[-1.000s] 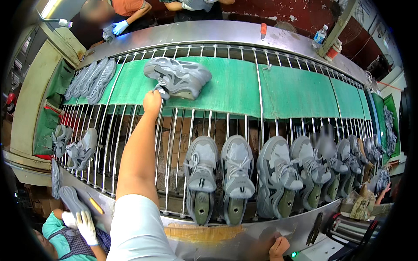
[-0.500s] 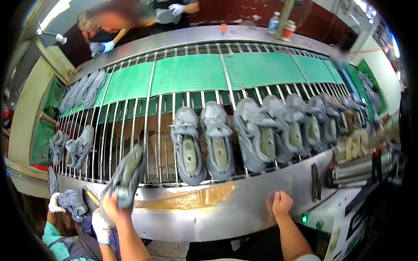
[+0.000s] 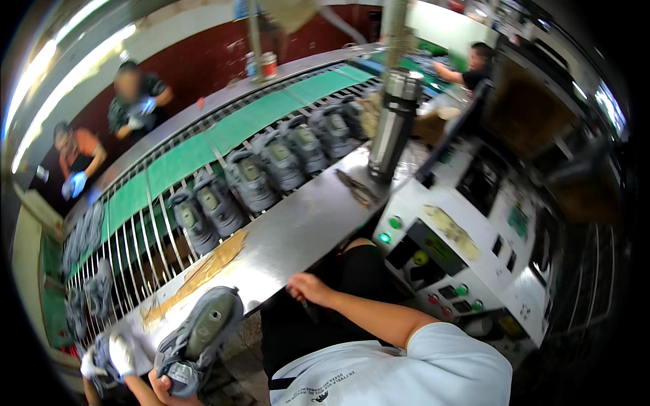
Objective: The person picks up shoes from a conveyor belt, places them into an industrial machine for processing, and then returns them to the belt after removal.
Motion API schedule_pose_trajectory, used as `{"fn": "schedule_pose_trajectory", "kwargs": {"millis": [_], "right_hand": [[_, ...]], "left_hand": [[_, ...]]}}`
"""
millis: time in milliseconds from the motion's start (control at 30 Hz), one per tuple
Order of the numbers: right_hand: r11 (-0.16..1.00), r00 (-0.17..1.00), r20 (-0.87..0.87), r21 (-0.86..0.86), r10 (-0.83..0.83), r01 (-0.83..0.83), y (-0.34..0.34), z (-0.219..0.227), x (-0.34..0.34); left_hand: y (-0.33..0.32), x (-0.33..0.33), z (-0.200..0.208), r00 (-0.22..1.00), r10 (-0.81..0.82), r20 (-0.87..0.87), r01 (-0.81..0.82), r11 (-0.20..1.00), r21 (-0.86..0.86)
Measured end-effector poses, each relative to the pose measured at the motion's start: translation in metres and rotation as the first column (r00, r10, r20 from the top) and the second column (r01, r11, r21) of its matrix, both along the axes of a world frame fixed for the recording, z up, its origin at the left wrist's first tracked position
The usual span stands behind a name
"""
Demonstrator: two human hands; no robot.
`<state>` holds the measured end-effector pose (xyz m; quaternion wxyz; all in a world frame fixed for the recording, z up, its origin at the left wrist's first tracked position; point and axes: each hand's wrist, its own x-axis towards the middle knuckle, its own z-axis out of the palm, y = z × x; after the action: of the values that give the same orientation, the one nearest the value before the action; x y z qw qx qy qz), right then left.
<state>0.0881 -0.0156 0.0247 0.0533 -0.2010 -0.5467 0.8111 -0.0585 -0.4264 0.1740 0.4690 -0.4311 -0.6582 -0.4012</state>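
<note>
My left hand [image 3: 168, 390] is closed round the heel end of a grey sneaker [image 3: 229, 310], low at the left. The shoe's toe points up and away, and its green insole faces up. My right hand [image 3: 309, 288] is by the near edge of the metal ledge [image 3: 288, 233], its fingers curled in, with nothing visible in them. Just left of the sneaker, a co-worker's white-gloved hand [image 3: 122, 353] is on another grey shoe [image 3: 103, 357].
Several grey sneakers [image 3: 252, 181] stand on a rod rack beside a green belt [image 3: 179, 145]. On the ledge are a steel flask [image 3: 395, 122] and pliers [image 3: 355, 187]. A white machine [image 3: 467, 223] with lit buttons stands to my right. Other people work across the line.
My view has swung to the right, bringing the white machine into sight. The sneaker in my left hand has come off the rack side, over the near edge of the ledge.
</note>
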Motion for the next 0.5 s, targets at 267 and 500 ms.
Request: {"fn": "schedule_pose_trajectory", "kwargs": {"millis": [267,500], "right_hand": [[0.433,0.708,-0.602,-0.563,0.368,-0.704,-0.004,0.074,0.120],[0.636,0.803,-0.569,-0.689,-0.177,-0.348,-0.003,0.098,0.242]], "left_hand": [[0.175,0.072,0.106,-0.525,-0.702,0.481,0.618,0.074,0.783],[0.310,0.142,0.096,-0.572,-0.286,0.769,0.819,-0.139,0.557]]}}
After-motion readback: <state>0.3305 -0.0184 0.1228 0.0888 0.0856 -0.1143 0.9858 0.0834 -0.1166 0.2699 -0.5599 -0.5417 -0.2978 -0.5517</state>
